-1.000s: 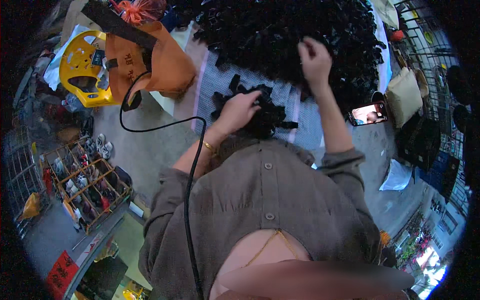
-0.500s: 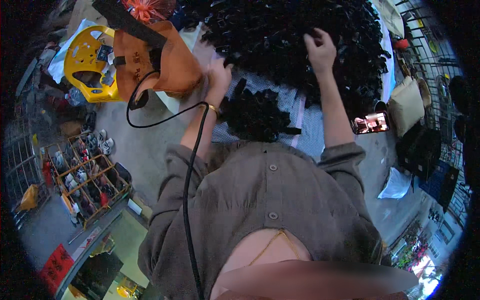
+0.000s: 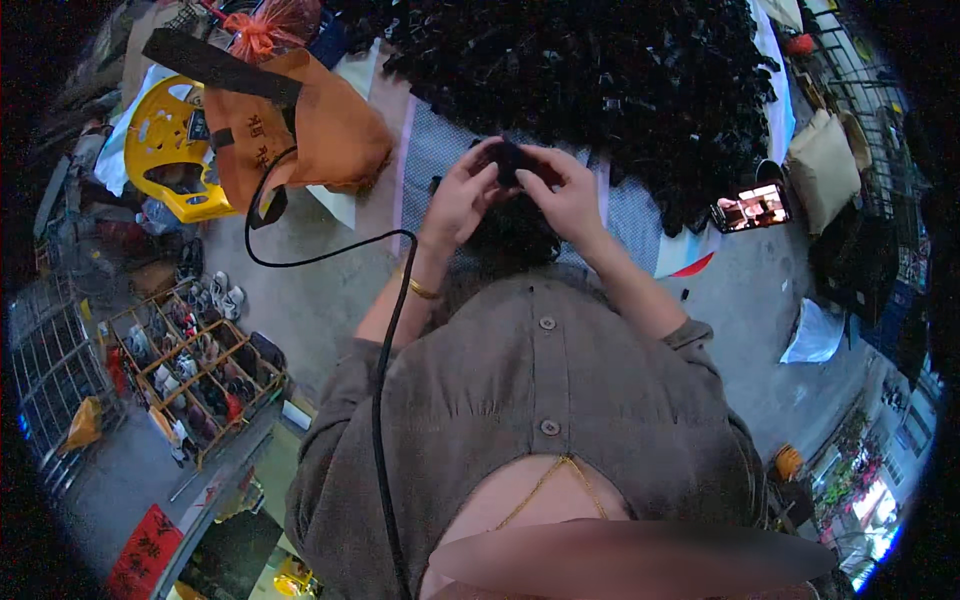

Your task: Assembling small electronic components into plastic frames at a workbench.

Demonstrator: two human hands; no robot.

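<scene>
In front of my chest, my left hand [image 3: 458, 205] and my right hand [image 3: 568, 197] pinch a small soft-looking black piece [image 3: 509, 160] between thumbs and fingers. Its exact kind is too dark to make out. Just below it, partly covered by my hands, lies a small heap of black pieces [image 3: 515, 238]. Beyond my hands a broad pile of similar black pieces [image 3: 590, 70] spreads out, with some shiny bits in it. Both heaps rest on a pale patterned sheet [image 3: 428, 140].
At left stand an orange bag [image 3: 345, 130] and a yellow plastic stool [image 3: 140, 140]. A black cord [image 3: 384, 400] runs past my left arm. To the right are a lit phone [image 3: 752, 209] and a beige sack [image 3: 825, 165]. A shoe rack [image 3: 205, 375] stands at lower left.
My hands were apart, the right over the big pile and the left near the orange bag. Now they are together before my chest, holding a black piece.
</scene>
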